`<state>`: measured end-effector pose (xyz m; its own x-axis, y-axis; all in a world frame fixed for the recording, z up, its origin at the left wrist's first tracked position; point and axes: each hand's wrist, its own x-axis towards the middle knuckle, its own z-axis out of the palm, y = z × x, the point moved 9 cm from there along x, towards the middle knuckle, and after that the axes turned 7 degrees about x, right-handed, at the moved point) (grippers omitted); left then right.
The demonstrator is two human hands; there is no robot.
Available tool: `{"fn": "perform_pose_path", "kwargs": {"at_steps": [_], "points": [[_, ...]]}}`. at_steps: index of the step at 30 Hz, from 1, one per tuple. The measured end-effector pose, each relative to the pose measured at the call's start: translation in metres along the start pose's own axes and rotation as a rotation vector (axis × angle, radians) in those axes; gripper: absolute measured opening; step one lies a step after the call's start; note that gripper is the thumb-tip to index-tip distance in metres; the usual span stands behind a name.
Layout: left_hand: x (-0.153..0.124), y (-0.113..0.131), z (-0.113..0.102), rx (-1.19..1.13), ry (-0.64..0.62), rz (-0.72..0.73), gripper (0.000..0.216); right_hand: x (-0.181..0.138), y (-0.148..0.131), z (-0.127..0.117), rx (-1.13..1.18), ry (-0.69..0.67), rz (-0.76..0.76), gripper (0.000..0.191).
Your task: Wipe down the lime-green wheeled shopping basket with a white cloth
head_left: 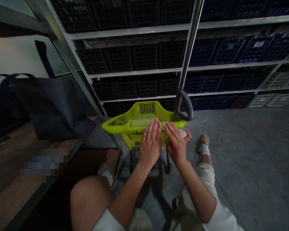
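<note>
A lime-green plastic basket sits on a small wheeled trolley in front of me, with a grey pole and handle rising at its right. My left hand lies flat with fingers stretched out against the near rim of the basket, next to a pale label strip. My right hand is beside it, fingers extended toward the rim, with something white under its thumb; I cannot make out what it is. My knees and feet show below.
Metal shelving full of dark plastic crates fills the back wall. A dark fabric bag rests on a wooden shelf at the left. Grey floor spreads to the right. White crates stand at far right.
</note>
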<state>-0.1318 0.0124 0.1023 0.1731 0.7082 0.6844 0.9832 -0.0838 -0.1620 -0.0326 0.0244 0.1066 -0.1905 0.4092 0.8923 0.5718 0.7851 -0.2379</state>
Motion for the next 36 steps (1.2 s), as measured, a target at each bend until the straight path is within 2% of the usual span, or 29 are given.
{"fn": "perform_pose_path", "kwargs": {"at_steps": [3, 5, 9, 11, 15, 17, 21, 23, 27, 29, 31, 34, 36], "points": [[0.001, 0.001, -0.003, -0.008, -0.009, 0.007, 0.068, -0.001, 0.023, -0.019, -0.077, 0.162, 0.127, 0.065], [0.001, 0.001, -0.004, -0.014, -0.005, -0.001, 0.068, -0.002, 0.026, -0.021, -0.091, 0.187, 0.158, 0.065], [0.000, 0.000, -0.005, -0.028, 0.022, -0.023, 0.066, -0.002, -0.002, -0.001, -0.020, -0.014, -0.017, 0.068], [0.000, 0.000, -0.005, -0.034, 0.024, -0.025, 0.067, -0.003, -0.006, 0.002, -0.003, -0.065, -0.056, 0.070], [0.000, 0.001, -0.003, -0.041, 0.005, -0.016, 0.071, -0.003, 0.020, -0.018, -0.066, 0.131, 0.098, 0.065], [0.000, 0.001, -0.002, -0.033, 0.005, -0.020, 0.071, -0.004, 0.023, -0.020, -0.083, 0.173, 0.135, 0.064], [-0.001, 0.000, -0.001, -0.006, 0.022, -0.042, 0.067, -0.005, -0.004, 0.004, -0.010, -0.041, -0.028, 0.069], [-0.002, 0.000, -0.001, -0.007, 0.021, -0.044, 0.066, -0.006, -0.006, 0.006, 0.004, -0.078, -0.049, 0.071], [-0.002, 0.001, 0.000, -0.029, 0.012, -0.034, 0.069, -0.004, 0.020, -0.014, -0.070, 0.138, 0.109, 0.067], [-0.002, 0.001, 0.000, -0.034, 0.020, -0.039, 0.069, -0.005, 0.023, -0.017, -0.093, 0.187, 0.145, 0.065], [-0.002, 0.000, 0.000, -0.032, 0.027, -0.050, 0.067, -0.004, 0.012, -0.009, -0.075, 0.122, 0.098, 0.065], [-0.003, -0.001, 0.000, -0.025, 0.032, -0.063, 0.064, -0.006, -0.008, 0.008, 0.000, -0.066, -0.032, 0.068], [-0.003, -0.001, 0.000, -0.020, 0.029, -0.057, 0.063, -0.007, -0.005, 0.007, 0.009, -0.084, -0.043, 0.068]]}}
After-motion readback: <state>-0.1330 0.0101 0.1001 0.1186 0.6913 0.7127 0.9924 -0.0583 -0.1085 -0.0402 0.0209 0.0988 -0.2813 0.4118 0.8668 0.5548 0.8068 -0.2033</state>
